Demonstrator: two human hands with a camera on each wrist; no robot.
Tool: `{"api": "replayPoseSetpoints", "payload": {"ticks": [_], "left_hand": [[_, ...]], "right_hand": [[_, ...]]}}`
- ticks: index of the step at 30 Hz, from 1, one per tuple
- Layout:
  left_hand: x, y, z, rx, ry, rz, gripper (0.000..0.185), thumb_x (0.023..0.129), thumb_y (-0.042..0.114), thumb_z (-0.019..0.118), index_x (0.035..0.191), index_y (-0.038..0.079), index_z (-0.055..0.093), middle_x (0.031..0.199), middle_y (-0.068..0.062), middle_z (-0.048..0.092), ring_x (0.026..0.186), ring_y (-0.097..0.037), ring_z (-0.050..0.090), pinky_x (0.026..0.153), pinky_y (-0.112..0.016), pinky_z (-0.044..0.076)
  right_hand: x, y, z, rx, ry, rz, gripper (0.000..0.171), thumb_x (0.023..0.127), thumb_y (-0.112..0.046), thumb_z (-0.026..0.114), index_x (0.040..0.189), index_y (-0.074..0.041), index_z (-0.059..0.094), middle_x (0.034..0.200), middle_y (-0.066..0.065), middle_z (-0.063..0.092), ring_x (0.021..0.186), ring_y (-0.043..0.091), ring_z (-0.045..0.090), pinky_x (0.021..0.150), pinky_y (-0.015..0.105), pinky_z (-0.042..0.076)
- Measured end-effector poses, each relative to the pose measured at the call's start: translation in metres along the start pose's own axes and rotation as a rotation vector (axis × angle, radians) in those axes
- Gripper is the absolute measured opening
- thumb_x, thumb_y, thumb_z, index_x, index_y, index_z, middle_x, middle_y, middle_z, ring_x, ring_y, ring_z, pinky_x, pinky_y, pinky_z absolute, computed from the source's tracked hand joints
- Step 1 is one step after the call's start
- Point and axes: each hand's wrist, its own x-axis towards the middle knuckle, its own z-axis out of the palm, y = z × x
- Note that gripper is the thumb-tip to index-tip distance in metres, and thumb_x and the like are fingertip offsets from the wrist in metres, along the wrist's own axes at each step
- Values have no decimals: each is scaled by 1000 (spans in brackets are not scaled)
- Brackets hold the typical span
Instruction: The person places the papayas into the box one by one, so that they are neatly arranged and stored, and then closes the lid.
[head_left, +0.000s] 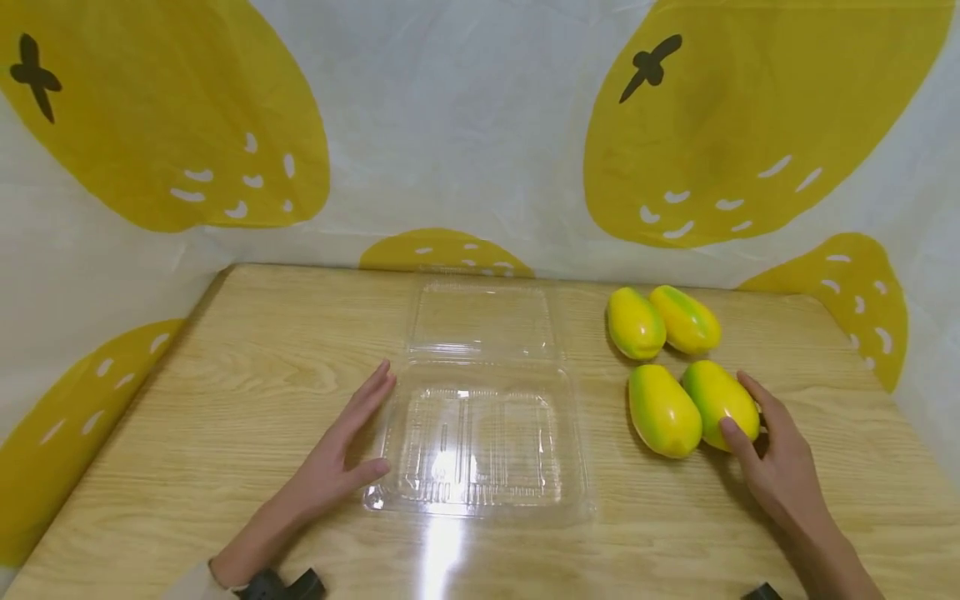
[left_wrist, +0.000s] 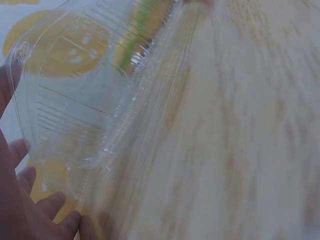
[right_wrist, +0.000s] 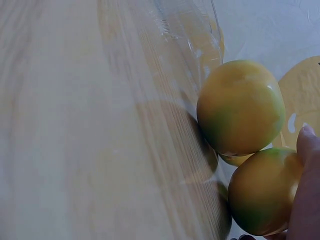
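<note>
My left hand (head_left: 341, 454) lies flat with fingers straight and spread against the left edge of the clear plastic clamshell box (head_left: 480, 433), which sits open at the middle of the wooden table (head_left: 225, 400). My right hand (head_left: 776, 454) curls its thumb and fingers round the nearest yellow-green mango (head_left: 720, 402), touching a second mango (head_left: 663, 410) beside it. Two more mangoes (head_left: 663, 321) lie just behind.

Both hands are bare. The left hand (head_left: 330, 462) has a pale sleeve cuff (head_left: 191, 582) and a black wrist mount (head_left: 285, 585) just behind it.
</note>
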Motion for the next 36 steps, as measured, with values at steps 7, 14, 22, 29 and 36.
{"api": "replayPoseSetpoints", "payload": {"ticks": [7, 14, 22, 29, 36], "left_hand": [[-1, -4, 3, 30, 0, 7, 76, 86, 40, 54, 138, -4, 22, 145, -21, 8, 132, -37, 6, 90, -69, 9], [-1, -5, 3, 28, 7, 33, 73, 85, 34, 57, 137, -6, 23, 144, -24, 9, 132, -38, 7, 90, -69, 10], [-7, -3, 2, 34, 5, 18, 73, 84, 31, 58, 137, -5, 24, 144, -24, 9, 130, -43, 8, 89, -70, 11], [-5, -3, 2, 35, 6, 29, 72, 83, 27, 59, 137, -5, 24, 144, -24, 10, 130, -43, 8, 90, -69, 11], [-1, -1, 0, 56, 9, 54, 72, 85, 34, 56, 136, -6, 25, 143, -26, 11, 128, -45, 10, 89, -69, 12]], "right_hand": [[4, 4, -1, -9, 35, -42, 58, 91, -19, 49, 142, -27, 22, 139, 16, 30, 128, 21, 23, 97, 15, 9], [2, 6, 2, 14, 31, -30, 57, 91, -20, 49, 141, -27, 23, 140, 16, 29, 129, 21, 22, 103, 24, 9], [0, 12, 11, 52, 96, -128, 57, 87, -8, 53, 139, -20, 32, 135, -11, 34, 119, -7, 27, 94, 10, 15], [0, 14, 7, 56, 106, -130, 56, 87, -7, 53, 138, -19, 33, 134, -18, 34, 116, -8, 29, 92, 7, 17], [0, 10, 2, 50, 97, -119, 55, 88, -10, 52, 138, -20, 33, 132, -24, 32, 114, -10, 28, 91, 7, 15]]}}
